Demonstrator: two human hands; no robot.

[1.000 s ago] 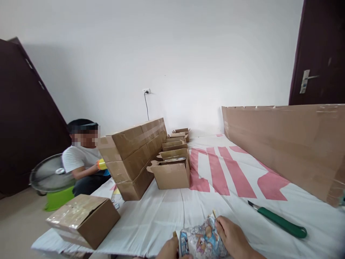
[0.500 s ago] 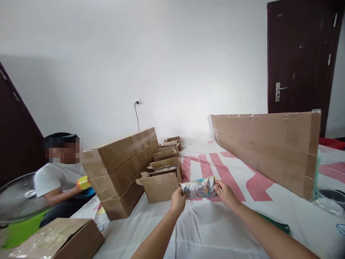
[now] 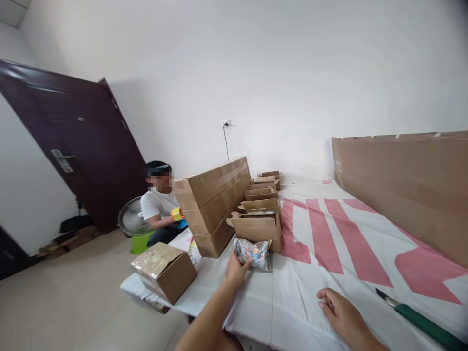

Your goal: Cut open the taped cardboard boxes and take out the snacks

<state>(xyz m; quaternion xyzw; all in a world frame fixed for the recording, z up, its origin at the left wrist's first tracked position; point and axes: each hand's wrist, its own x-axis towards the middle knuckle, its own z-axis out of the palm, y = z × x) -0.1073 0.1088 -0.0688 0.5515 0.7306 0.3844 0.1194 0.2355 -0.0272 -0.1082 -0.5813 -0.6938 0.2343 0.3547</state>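
Observation:
My left hand point(image 3: 238, 268) is closed on the left end of a plump printed packet point(image 3: 256, 254), its thumb across the front. The packet is pale with colourful cartoon-like pictures and is close against the nearest open cardboard box point(image 3: 256, 230). My right hand point(image 3: 340, 312) is apart from it, over the white cloth at the lower right. Its fingers are loosely bent with nothing seen in them. A green-handled knife point(image 3: 420, 319) with a dark blade lies to the right of that hand.
Several open boxes stand in a row beside stacked taped cartons point(image 3: 208, 209). A closed carton point(image 3: 164, 270) sits at the table's left edge. A long cardboard panel point(image 3: 398, 190) stands at right. Behind the stack, a person point(image 3: 159, 209) holds a yellow tape roll point(image 3: 177, 213).
My right hand has let go of the packet and moved right. My left hand alone keeps the packet, now in front of the nearest box. The view has swung left.

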